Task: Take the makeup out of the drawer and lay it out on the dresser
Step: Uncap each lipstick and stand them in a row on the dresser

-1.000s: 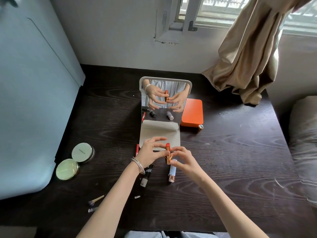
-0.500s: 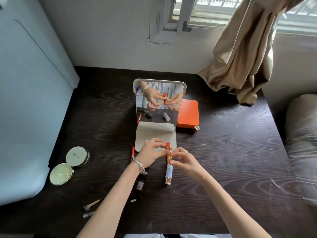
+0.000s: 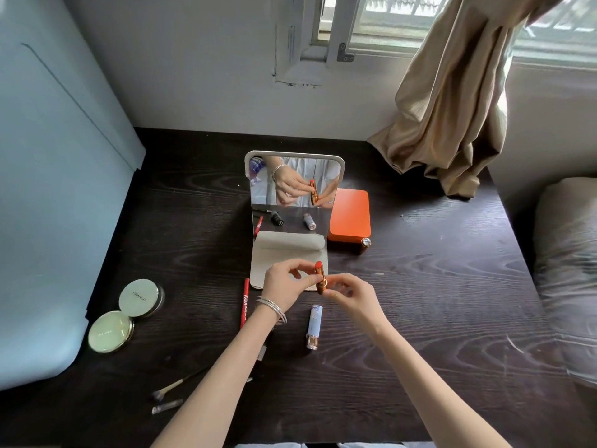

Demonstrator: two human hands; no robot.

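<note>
An orange lipstick with a gold base is held upright above the dark wooden dresser, just in front of the mirror. My left hand pinches it from the left and my right hand grips its base from the right. A pale blue lipstick tube lies on the dresser below my hands. A red pencil lies left of my left wrist. Two round green compacts sit at the left. Two small brushes lie near the front left.
A folding stand mirror stands at the middle and reflects my hands. An orange box sits to its right with a small jewelled cap at its corner. A beige curtain hangs at back right. A blue panel borders the left.
The lipstick stays upright between both hands and has tilted a little. The camera has dipped and shifted, so the blue tube now shows in full below my hands.
</note>
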